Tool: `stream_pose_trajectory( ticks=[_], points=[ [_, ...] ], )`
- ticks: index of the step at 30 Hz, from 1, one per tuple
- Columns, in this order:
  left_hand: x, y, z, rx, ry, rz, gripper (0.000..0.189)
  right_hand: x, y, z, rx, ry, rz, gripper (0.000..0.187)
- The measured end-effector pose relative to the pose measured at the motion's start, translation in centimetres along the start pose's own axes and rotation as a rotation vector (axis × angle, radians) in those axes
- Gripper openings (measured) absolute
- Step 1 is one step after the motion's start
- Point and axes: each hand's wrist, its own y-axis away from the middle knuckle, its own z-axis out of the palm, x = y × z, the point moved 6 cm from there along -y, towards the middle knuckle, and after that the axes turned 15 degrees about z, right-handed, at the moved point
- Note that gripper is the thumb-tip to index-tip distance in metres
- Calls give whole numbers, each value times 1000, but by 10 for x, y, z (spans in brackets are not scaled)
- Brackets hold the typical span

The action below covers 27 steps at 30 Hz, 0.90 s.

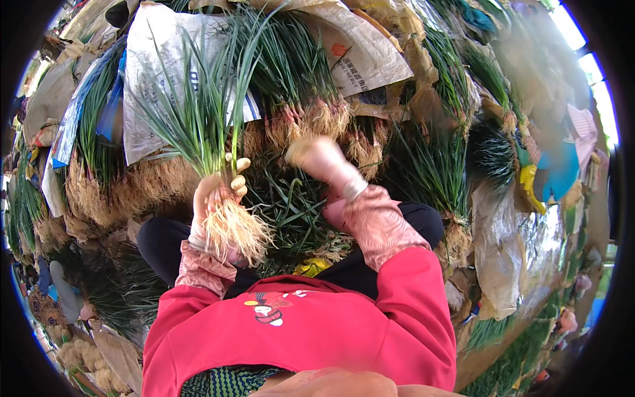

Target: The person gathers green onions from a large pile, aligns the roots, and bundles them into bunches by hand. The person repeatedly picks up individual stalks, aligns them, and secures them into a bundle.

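Note:
My left hand (218, 186), in a pale glove, is closed around a bunch of green onions (211, 139). The leaves fan upward over a white woven sack, and the pale roots hang below the fist. My right hand (317, 156), also gloved and blurred, is to the right of that bunch, just below the roots of a heap of green onions (292, 69). Whether its fingers hold anything is not visible. Between my knees lie loose green leaves (287, 208) and a yellow item (311, 267).
Rooted onion bundles (149, 183) line the left. A white woven sack (158, 64) and a printed sack (357, 59) lie ahead. More onions (441, 173) and crumpled plastic (498, 248) are at the right. Another person's blue garment (560, 171) shows at the far right.

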Motion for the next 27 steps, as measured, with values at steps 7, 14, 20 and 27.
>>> stream_pose_trajectory(
  ticks=[7, 14, 20, 27],
  points=[
    [-59, -19, -17, -69, 173, -302, 58, 83, -111, -76, 142, 143, 388, 30],
    [-63, -16, -30, 16, 79, -308, 44, 89, -57, -116, -53, -1181, 274, 10],
    [-104, -44, -17, -47, 2, -315, 32, 54, 6, -57, -247, -1090, 283, 18],
    [-113, -63, -23, 29, -55, -278, 25, 61, 9, -82, -122, -1400, -30, 8]
  ],
)
